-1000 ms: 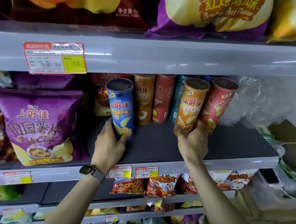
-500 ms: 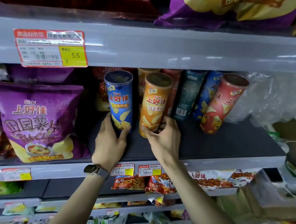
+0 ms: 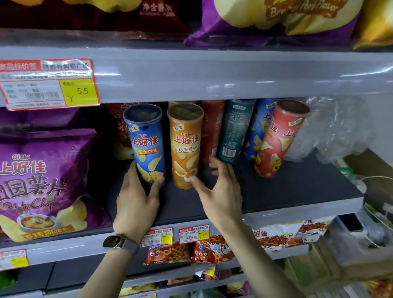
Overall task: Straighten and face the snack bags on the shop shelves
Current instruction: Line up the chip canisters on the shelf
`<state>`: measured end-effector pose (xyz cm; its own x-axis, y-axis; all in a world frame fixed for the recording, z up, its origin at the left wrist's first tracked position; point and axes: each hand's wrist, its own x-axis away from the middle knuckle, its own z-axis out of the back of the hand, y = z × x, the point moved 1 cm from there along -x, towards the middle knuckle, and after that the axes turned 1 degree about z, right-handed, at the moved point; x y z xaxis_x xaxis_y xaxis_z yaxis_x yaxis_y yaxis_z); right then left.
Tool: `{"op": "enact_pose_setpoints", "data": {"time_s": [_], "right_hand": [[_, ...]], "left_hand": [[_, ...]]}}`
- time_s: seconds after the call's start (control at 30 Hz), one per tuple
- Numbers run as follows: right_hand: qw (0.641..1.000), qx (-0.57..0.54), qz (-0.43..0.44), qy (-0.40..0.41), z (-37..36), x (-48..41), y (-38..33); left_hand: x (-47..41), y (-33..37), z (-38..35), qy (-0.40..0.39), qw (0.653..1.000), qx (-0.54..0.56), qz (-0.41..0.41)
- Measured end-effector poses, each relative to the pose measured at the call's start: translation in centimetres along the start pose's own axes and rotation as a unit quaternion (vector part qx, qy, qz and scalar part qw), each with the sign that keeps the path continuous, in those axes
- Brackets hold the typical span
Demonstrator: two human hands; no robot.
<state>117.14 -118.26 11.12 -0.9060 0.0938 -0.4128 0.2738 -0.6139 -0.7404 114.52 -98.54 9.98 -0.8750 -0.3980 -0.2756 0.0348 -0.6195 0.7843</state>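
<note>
On the dark middle shelf [image 3: 294, 189] a blue snack can [image 3: 146, 144] stands tilted slightly left, label facing me. My left hand [image 3: 137, 201], a watch on its wrist, grips its base. Right beside it an orange can [image 3: 186, 145] stands upright, label forward. My right hand [image 3: 220, 194] is just right of the orange can with fingers spread, its thumb tip touching the can's base. Behind stand a dark red can [image 3: 211, 131], a teal can [image 3: 234, 131] showing its barcode, and another blue can [image 3: 258, 130]. A red can [image 3: 279, 142] leans to the right.
A purple chip bag [image 3: 32, 176] stands left of the cans. Crumpled clear plastic [image 3: 336, 131] lies at the shelf's right end. Large chip bags [image 3: 275, 14] sit on the shelf above, which carries a price tag [image 3: 45, 84]. Small snack bags [image 3: 168, 254] hang below.
My right hand carried the orange can left, set it beside the blue can and opened its fingers. The red can stayed leaning at the right. My left hand kept its hold.
</note>
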Motion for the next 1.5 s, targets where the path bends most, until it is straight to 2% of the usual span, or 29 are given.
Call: {"op": "enact_pose_setpoints", "data": {"time_s": [0.17,0.27,0.4,0.5,0.6,0.77,1.03,1.5], "right_hand": [[0.983,-0.014,-0.036,0.179,4.6,-1.3,3.9],[0.966,-0.014,-0.097,0.238,6.9,-2.8,6.3],[0.959,-0.017,-0.205,0.194,8.5,-4.9,8.5],[0.964,-0.008,-0.229,0.136,8.8,-6.0,9.0],[0.964,0.012,-0.238,0.114,8.8,-6.0,8.8],[0.974,0.033,-0.198,0.103,8.2,-4.4,7.0],[0.992,-0.006,-0.121,0.03,2.8,-1.5,2.6],[0.993,-0.028,-0.11,0.03,0.4,-2.3,2.3]], "left_hand": [[-0.2,-0.3,-0.1,0.001,1.0,-0.001,-0.014],[-0.4,-0.7,-0.1,-0.004,1.0,0.003,-0.014],[-0.5,-0.7,-0.2,-0.008,1.0,0.011,-0.014],[-0.5,-0.7,-0.2,-0.01,1.0,0.012,-0.019],[-0.5,-0.7,-0.1,-0.012,1.0,0.012,-0.022],[-0.4,-0.9,-0.1,-0.017,0.999,0.008,-0.027],[-0.4,-0.9,0.0,-0.015,0.999,0.007,-0.027],[-0.2,-0.3,0.0,-0.009,1.0,0.016,-0.016]]}}
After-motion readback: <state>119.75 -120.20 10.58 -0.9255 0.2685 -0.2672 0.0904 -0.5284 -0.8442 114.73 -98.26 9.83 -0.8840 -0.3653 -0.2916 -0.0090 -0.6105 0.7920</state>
